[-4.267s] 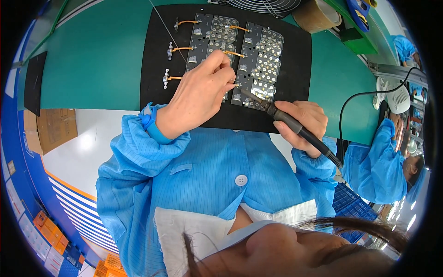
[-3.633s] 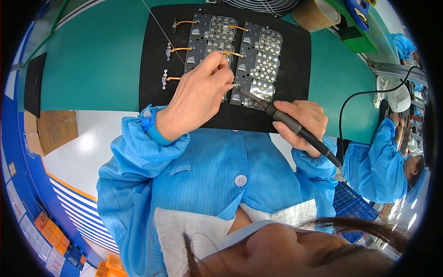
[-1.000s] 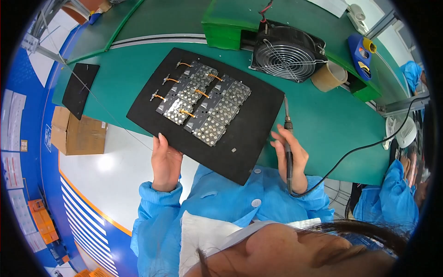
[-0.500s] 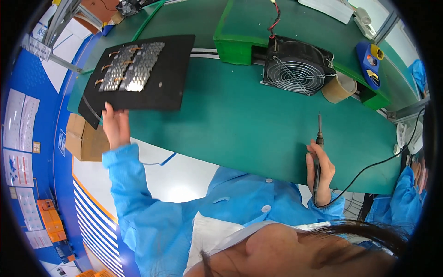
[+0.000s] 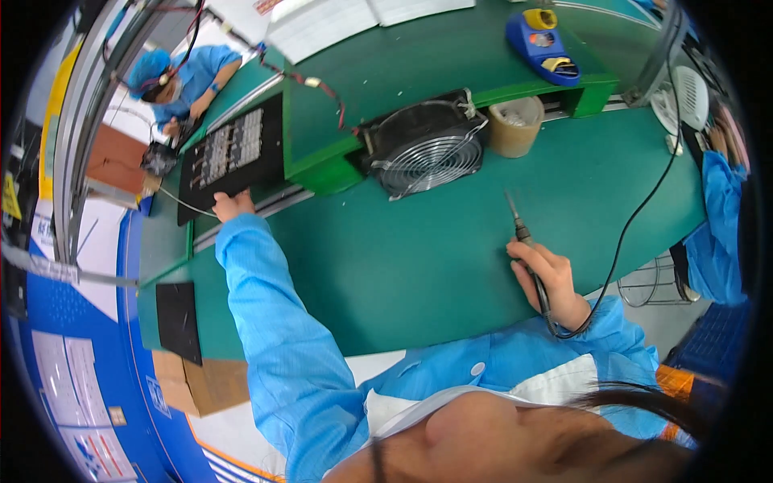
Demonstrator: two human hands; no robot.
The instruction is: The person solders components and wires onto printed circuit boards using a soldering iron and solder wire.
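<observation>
My left hand (image 5: 233, 204) reaches far out to the left and grips the near edge of a black mat (image 5: 229, 157) that carries several small circuit boards with orange wires. The mat lies on the raised green shelf. My right hand (image 5: 549, 274) rests on the green table (image 5: 403, 266) and holds a soldering iron (image 5: 519, 227), its tip pointing away from me and lifted slightly. The iron's black cable (image 5: 636, 217) runs off to the right.
A black fan (image 5: 423, 153) stands at the back of the table beside a roll of brown tape (image 5: 515, 125). A blue soldering station (image 5: 543, 36) sits on the shelf. Another black mat (image 5: 179, 320) lies at the left. A co-worker in blue (image 5: 189, 76) works further back.
My left hand has carried the mat with the boards off the table in front of me and out to the left shelf. My right hand with the iron stays on the table.
</observation>
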